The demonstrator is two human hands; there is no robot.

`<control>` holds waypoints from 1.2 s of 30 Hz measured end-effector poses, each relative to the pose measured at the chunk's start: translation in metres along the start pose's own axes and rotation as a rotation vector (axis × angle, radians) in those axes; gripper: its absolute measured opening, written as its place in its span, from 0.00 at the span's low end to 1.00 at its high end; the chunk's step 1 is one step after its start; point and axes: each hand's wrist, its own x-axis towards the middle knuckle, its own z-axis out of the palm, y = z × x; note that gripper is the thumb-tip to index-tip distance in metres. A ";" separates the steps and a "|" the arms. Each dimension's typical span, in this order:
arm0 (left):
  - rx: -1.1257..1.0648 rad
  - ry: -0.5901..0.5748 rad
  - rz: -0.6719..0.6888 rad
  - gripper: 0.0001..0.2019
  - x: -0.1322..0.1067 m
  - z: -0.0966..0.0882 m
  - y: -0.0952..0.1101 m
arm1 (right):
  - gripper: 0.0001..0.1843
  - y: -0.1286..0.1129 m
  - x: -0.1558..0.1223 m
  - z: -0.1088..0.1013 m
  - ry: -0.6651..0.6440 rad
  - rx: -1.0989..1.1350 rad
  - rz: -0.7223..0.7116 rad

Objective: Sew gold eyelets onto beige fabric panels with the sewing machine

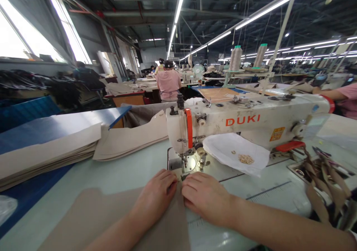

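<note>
Left hand (156,196), right hand (205,196) covering beige fabric (92,217) edge, needle area (185,166) indistinct

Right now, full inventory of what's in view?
sewing machine: 1, off-white, orange DUKI lettering, centre
table: 1, pale green, under everything
fabric piece: 1, beige, front of table
cut-piece stack: 1, beige, left on table
white sheet: 1, under machine arm, small tan bits on it
thread cones: 2, grey-beige, stand behind machine
tan strips: several, right edge
person in pink top: 1, back turned, aisle behind
left hand: 1, flat on fabric piece, before needle
right hand: 1, fingertips at fabric edge, beside left hand
</note>
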 end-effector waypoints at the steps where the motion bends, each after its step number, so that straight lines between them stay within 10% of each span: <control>1: 0.005 0.001 0.006 0.09 0.000 0.000 0.000 | 0.05 0.000 0.001 0.002 -0.007 -0.004 -0.031; 36: -0.012 0.124 0.121 0.09 0.005 0.007 -0.006 | 0.05 0.005 -0.004 0.015 -0.022 0.099 -0.094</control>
